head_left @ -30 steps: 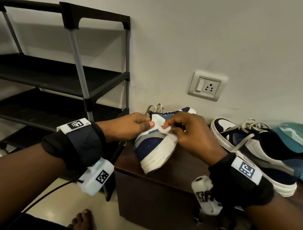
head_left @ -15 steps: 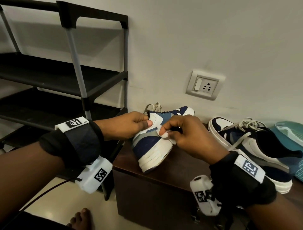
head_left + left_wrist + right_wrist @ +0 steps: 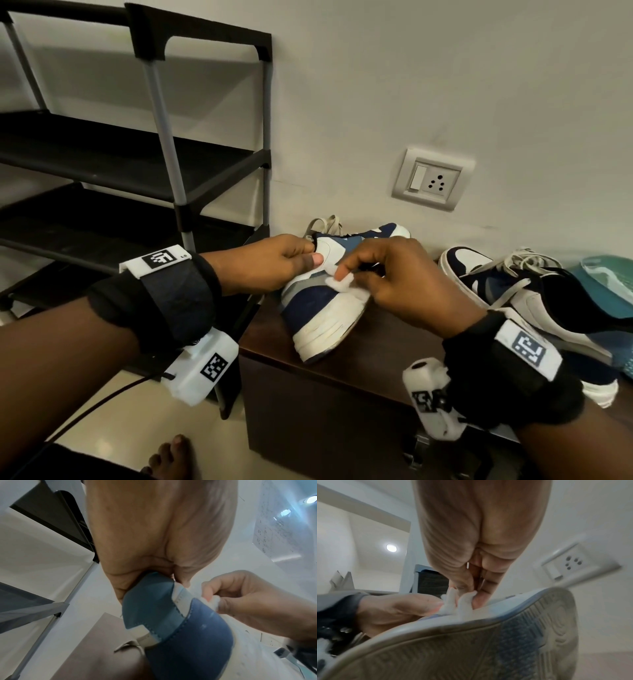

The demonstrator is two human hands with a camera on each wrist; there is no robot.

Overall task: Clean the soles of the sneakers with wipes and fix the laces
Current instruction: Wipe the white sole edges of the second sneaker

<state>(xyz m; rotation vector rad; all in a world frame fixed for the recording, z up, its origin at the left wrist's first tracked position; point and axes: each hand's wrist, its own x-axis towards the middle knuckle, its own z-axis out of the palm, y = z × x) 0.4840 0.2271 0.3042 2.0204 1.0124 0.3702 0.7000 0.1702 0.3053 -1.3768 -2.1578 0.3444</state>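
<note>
A blue and white sneaker (image 3: 325, 301) rests tilted on its side on a dark wooden cabinet (image 3: 376, 346), heel toward me. My left hand (image 3: 274, 263) grips its heel collar, seen close in the left wrist view on the blue heel (image 3: 154, 609). My right hand (image 3: 387, 277) pinches a small white wipe (image 3: 339, 282) against the side of the shoe above the white sole; the wipe (image 3: 458, 604) and the ribbed sole (image 3: 488, 649) fill the right wrist view. The second sneaker (image 3: 534, 298) stands to the right with loose pale laces (image 3: 524, 260).
A black shoe rack (image 3: 137, 171) with grey poles stands left of the cabinet. A wall socket (image 3: 431, 178) sits above the shoes. A teal item (image 3: 609, 277) lies at the far right. My bare foot (image 3: 168, 459) is on the tiled floor below.
My right hand has slid the wipe a little toward the heel along the shoe's side. The left hand keeps the same grip and the shoe has barely moved.
</note>
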